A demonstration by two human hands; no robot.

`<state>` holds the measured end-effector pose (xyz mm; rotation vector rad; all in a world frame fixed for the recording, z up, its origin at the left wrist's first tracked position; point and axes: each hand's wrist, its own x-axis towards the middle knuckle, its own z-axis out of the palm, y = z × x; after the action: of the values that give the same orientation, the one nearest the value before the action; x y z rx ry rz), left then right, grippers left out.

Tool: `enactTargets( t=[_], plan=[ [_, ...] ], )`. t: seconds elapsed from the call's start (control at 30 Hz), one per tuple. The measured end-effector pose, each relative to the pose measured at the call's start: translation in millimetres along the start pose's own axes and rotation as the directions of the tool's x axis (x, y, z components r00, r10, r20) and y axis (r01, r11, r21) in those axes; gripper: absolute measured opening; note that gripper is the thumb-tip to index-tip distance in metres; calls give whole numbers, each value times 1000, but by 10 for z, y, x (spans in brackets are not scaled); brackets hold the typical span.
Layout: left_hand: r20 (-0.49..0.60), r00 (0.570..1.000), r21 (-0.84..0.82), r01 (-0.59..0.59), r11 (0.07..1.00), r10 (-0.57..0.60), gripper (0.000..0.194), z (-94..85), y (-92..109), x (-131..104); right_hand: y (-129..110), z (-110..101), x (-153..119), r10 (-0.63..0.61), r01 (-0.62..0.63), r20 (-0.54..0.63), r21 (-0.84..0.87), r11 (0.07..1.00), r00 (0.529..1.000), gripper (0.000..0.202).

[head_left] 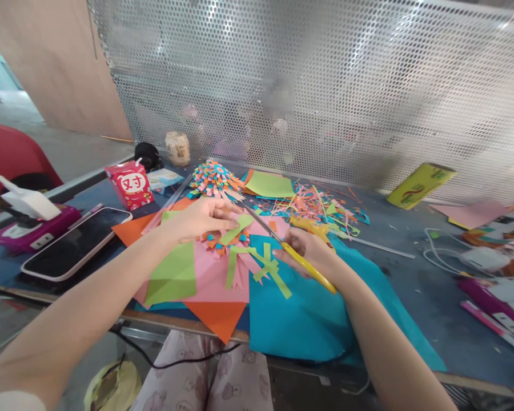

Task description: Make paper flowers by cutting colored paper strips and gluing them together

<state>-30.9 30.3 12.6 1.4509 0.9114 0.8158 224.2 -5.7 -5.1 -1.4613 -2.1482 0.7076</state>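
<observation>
My left hand (205, 216) pinches a light green paper strip (239, 228) over the middle of the table. In my right hand (310, 248) are scissors with yellow handles (302, 260), their blades pointing up and left, near the strip's far end. I cannot tell whether the blades touch it. Below my left hand, partly hidden, lies a multicoloured fringed paper piece (216, 245). Several loose green strips (278, 279) lie between the hands, on pink paper (218, 285) and blue paper (300, 319). A second yellow tool (310, 224) lies just behind my right hand.
A fringed paper pompom (216, 180) and a heap of paper scraps (321, 205) lie farther back, before a perforated metal screen (308, 85). At left are a phone (77, 242), a pink packet (131, 185) and a purple power strip (38, 231). A yellow-green box (422, 185) stands right.
</observation>
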Motion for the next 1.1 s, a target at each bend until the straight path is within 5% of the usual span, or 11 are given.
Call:
enactTargets(
  t=[0.17, 0.43, 0.83, 1.1],
  plan=[
    [-229, 965, -2, -130, 992, 126, 21, 81, -11, 24, 43, 67, 30, -26, 28, -25, 86, 996, 999, 39],
    [-315, 911, 106, -244, 964, 265, 13, 179, -22, 28, -38, 75, 15, -12, 17, -69, 66, 998, 998, 38],
    [-419, 882, -250, -343, 905, 218, 22, 258, -5, -26, -70, 101, -15, -3, 5, -25, 64, 998, 1000, 39],
    [-480, 828, -166, -410, 897, 290, 21, 276, 7, -45, -110, 89, -36, -5, -1, 36, 158, 987, 999, 38]
  ],
)
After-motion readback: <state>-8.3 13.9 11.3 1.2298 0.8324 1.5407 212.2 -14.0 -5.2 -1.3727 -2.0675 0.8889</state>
